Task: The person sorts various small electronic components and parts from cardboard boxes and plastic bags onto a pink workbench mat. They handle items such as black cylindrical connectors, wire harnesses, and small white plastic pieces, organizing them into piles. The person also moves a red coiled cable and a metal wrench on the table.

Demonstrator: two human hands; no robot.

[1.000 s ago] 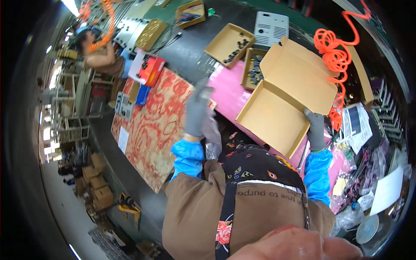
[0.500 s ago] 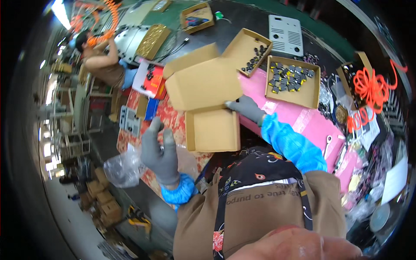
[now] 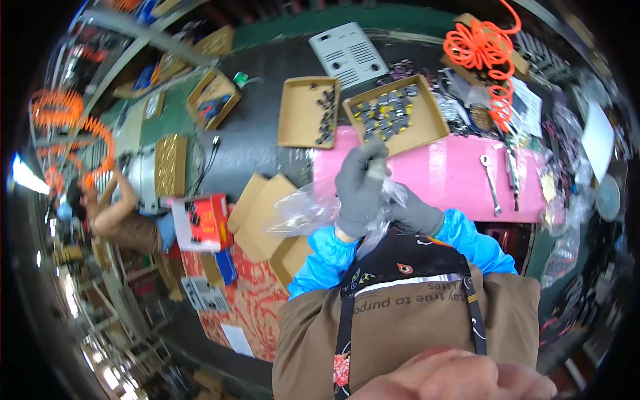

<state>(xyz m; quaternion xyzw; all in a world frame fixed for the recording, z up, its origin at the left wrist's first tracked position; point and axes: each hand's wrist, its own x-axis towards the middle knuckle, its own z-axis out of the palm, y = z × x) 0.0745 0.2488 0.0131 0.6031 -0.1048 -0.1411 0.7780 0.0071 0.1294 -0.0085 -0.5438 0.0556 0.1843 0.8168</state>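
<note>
One pink sheet lay ahead, with an open cardboard carton to its left and a tray of small parts at its far edge. A clear plastic bag hung between carton and sheet, the gloved left hand clenched on it. The gloved right hand was just beside, partly hidden, its grip impossible to tell. A wrench rested on the sheet

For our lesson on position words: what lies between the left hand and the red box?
In the head view, from left hand to red box: a plastic bag, then a carton.
</note>
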